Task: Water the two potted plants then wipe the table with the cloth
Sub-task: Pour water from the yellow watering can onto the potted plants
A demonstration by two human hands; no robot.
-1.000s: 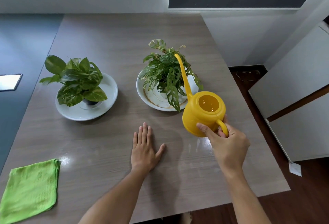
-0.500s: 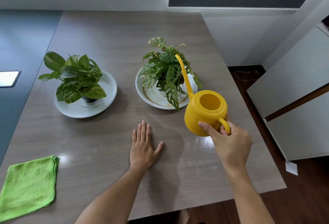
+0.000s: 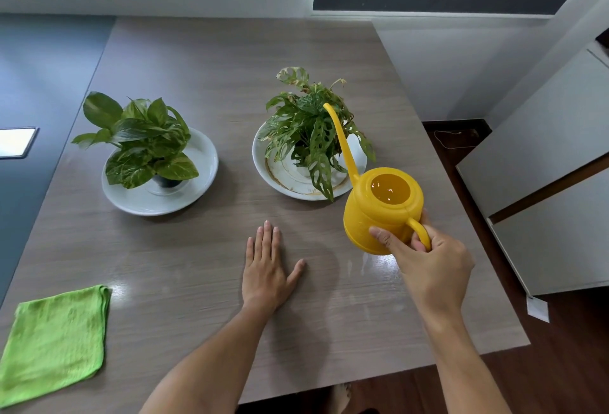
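The right hand [image 3: 435, 268] is gripping the loop handle of a round yellow plastic watering can [image 3: 382, 209], its fingers curled through the handle and the thumb pressing against the can's body. The can is hanging in the air above the grey wood-grain worktop [image 3: 230, 58], upright, with water showing through its open top. Its long thin spout [image 3: 339, 137] is reaching up and away into the leaves of the right-hand potted plant with holed, speckled green leaves [image 3: 309, 123], which is standing in a white dish with a stained rim [image 3: 273, 173]. No stream of water is showing at the spout's tip.

The left hand [image 3: 267, 268] is lying flat and open on the worktop, palm down, fingers together and thumb spread, holding nothing, just in front of the two dishes. To the left, the broad-leaved green potted plant in a small dark pot [image 3: 141, 143] is sitting in a plain white dish [image 3: 201, 163], well apart from the can. A folded bright green cloth [image 3: 56, 341] is lying at the worktop's near left corner, untouched.
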